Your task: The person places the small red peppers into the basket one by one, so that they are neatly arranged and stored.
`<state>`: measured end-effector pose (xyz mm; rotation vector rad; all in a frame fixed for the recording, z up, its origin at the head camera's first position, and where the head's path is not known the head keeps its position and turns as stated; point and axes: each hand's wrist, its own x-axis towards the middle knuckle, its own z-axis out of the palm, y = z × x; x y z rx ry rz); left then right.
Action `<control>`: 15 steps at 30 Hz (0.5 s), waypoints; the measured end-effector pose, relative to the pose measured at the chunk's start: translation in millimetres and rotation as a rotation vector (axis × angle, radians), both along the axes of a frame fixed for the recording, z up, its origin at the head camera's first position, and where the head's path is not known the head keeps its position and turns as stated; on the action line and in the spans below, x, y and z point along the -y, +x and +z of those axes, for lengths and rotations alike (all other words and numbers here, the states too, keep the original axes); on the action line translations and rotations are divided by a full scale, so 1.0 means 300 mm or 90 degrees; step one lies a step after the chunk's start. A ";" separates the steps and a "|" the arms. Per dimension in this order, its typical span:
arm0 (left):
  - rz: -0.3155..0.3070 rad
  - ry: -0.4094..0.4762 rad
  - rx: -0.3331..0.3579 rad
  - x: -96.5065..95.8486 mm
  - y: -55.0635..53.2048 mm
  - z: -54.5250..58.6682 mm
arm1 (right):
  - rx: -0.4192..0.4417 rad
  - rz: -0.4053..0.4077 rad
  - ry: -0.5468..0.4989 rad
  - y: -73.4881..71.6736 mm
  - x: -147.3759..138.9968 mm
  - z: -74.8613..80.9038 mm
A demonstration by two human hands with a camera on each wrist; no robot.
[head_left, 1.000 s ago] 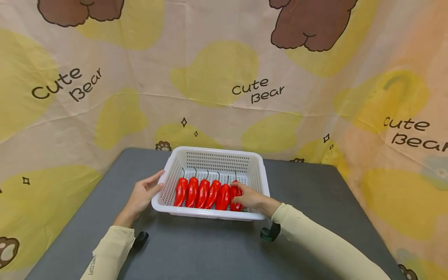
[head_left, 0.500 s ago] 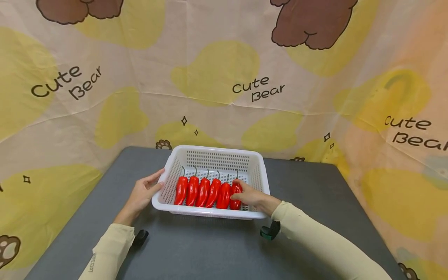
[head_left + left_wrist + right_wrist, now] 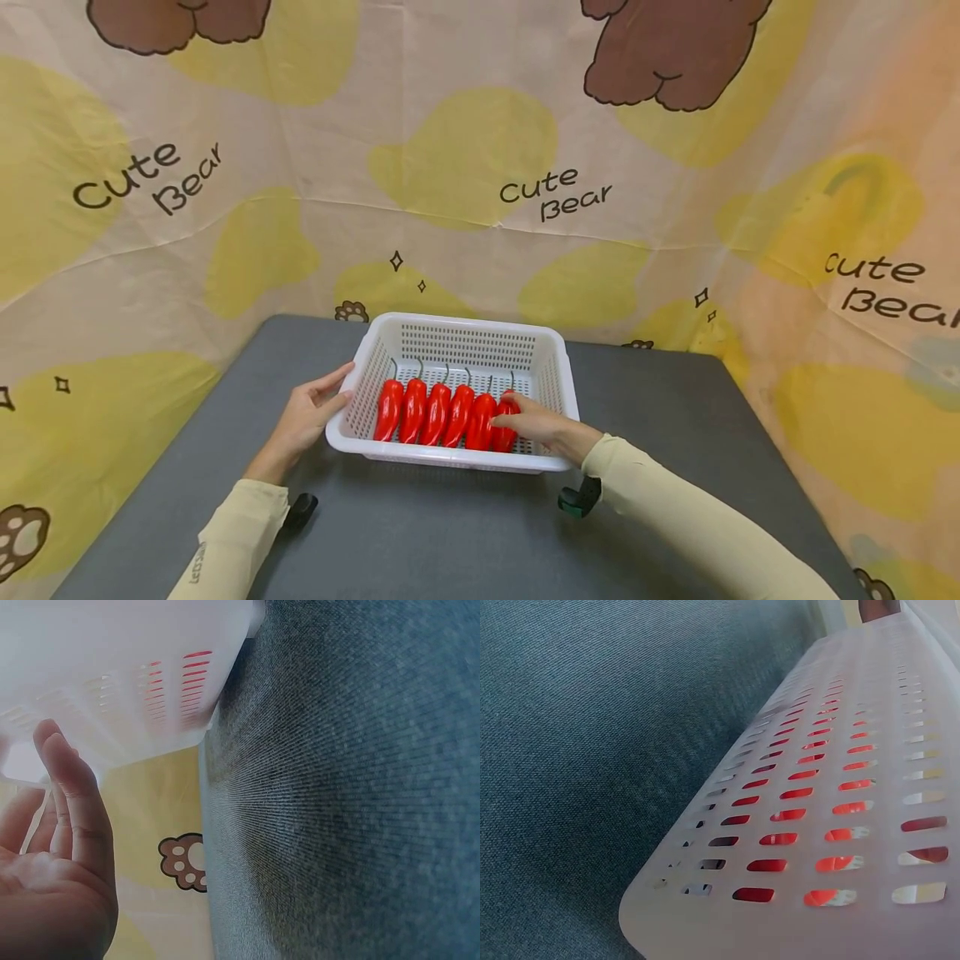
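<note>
A white perforated plastic basket (image 3: pixel 450 455) stands on the table, with several glossy red chili peppers (image 3: pixel 437 414) side by side in it, green stems pointing away from me. My right hand (image 3: pixel 542 423) reaches over the near right corner and holds the rightmost pepper (image 3: pixel 503 441), partly covering it. That pepper leans against its neighbour. At the basket's left rim, my left hand (image 3: pixel 302 421) touches with thumb and fingertips. The left wrist view has this hand (image 3: pixel 64 862) with its fingers extended up along the basket wall (image 3: pixel 120 697). Basket slots in the right wrist view show red peppers (image 3: pixel 784 814); the right hand is hidden there.
The dark grey table (image 3: pixel 442 533) extends in front of the basket and to both sides. Behind it hangs a cloth backdrop (image 3: pixel 465 158) with bear prints, continuing along both sides. A black strap device (image 3: pixel 580 498) sits at the right wrist, another device (image 3: pixel 302 512) at the left.
The rightmost pepper's stem has shifted slightly right and its body sits closer to the neighbouring pepper, moved by my right hand. My left hand stays at the rim.
</note>
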<state>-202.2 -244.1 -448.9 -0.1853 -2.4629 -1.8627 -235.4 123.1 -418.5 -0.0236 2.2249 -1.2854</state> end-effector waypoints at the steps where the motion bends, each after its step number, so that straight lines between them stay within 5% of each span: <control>1: 0.001 0.003 0.000 -0.001 0.001 0.000 | 0.000 0.001 0.001 0.000 -0.001 -0.001; 15: 0.000 0.014 -0.006 -0.003 0.003 -0.001 | -0.008 0.009 0.013 0.005 -0.001 0.002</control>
